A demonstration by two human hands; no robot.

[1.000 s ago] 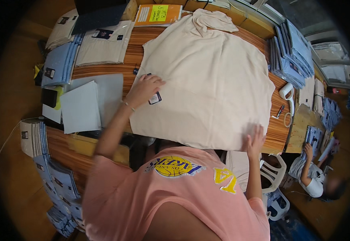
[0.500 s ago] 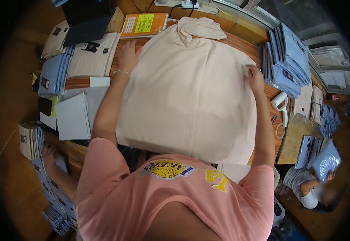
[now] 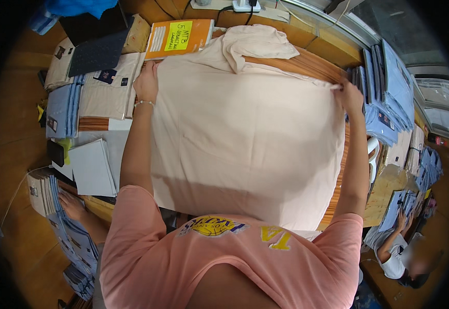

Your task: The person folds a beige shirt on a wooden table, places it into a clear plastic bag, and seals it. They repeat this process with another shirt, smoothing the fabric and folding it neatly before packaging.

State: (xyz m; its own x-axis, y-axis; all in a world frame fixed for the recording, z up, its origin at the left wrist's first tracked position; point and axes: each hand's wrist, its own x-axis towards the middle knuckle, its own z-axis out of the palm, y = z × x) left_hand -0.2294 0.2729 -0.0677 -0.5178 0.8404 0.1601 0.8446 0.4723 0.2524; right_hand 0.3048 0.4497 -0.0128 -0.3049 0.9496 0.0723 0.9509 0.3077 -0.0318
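A pale cream shirt (image 3: 245, 139) is spread wide over the striped wooden table (image 3: 313, 64), its near edge reaching my body. Its far end (image 3: 258, 45) lies bunched beyond the spread part. At the far left corner, my left hand (image 3: 147, 82) is closed on the cloth. My right hand (image 3: 350, 98) pinches the far right corner, slightly blurred, with the cloth's far edge drawn fairly straight between both hands.
Bagged cream garments (image 3: 110, 87) and blue ones (image 3: 63, 110) lie left, near white paper sheets (image 3: 94, 167). An orange notebook (image 3: 180, 38) lies behind. Blue packs (image 3: 387, 92) and a white handheld device (image 3: 373, 154) are right. Other people's hands (image 3: 72, 206) work at both sides.
My hands have moved farther apart, the right one outward, the left a little left. The cloth's far edge has gone from rounded to stretched straight. My left hand has closed on its corner.
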